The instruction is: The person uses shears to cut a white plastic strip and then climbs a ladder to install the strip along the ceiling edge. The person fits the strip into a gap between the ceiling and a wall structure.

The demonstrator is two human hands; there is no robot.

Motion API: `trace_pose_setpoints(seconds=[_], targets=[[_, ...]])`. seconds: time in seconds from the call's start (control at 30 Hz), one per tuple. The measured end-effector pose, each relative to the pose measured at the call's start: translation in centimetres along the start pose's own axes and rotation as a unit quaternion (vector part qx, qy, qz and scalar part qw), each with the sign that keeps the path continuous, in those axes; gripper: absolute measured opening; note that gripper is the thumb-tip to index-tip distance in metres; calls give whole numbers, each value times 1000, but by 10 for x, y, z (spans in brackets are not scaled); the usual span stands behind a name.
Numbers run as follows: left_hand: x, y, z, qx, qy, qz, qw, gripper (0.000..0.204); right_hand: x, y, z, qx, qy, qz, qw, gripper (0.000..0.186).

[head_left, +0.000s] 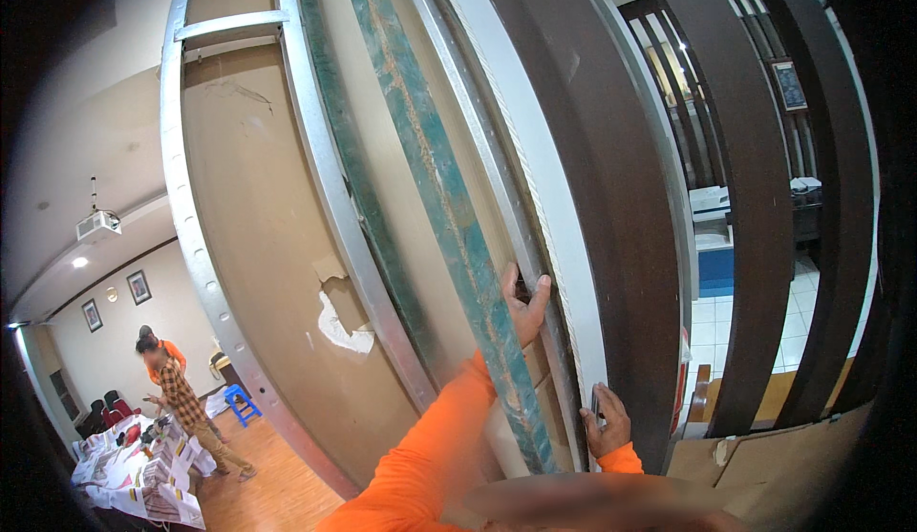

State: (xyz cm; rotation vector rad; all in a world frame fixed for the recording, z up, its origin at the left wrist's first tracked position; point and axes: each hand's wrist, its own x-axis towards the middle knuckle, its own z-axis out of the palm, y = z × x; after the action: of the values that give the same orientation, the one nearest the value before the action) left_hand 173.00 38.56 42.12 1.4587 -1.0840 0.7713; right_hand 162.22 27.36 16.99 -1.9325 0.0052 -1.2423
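My left arm, in an orange sleeve, passes behind a green strip streaked with tan glue [449, 202]. Past it, my left hand [525, 310] is closed around the edge of a long thin metal stud [492, 164], thumb on the right side. Lower and to the right, my right hand [609, 425] has its fingers bent at the edge of a tall white panel [559, 217]. Something small and dark shows by those fingertips, too little to name. A white cord-like edge [530, 179] runs between stud and panel. A blurred shape covers the lower edge.
Left stands a metal frame [181, 179] with brown board [248, 169], torn at one spot [342, 327]. Dark slats [764, 217] rise at right, cardboard [774, 470] below. Two people [177, 389] stand by a cluttered table [143, 470] and blue stool [242, 404].
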Motion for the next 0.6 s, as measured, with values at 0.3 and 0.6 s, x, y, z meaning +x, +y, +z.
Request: trace_pose_setpoints(seconds=[0.3, 0.6], targets=[[5, 9, 9, 103, 49, -23, 993, 30, 1, -4, -1, 13, 20, -12, 1000, 46], [-2, -40, -3, 68, 127, -21, 989, 27, 2, 0, 3, 14, 20, -28, 999, 46]])
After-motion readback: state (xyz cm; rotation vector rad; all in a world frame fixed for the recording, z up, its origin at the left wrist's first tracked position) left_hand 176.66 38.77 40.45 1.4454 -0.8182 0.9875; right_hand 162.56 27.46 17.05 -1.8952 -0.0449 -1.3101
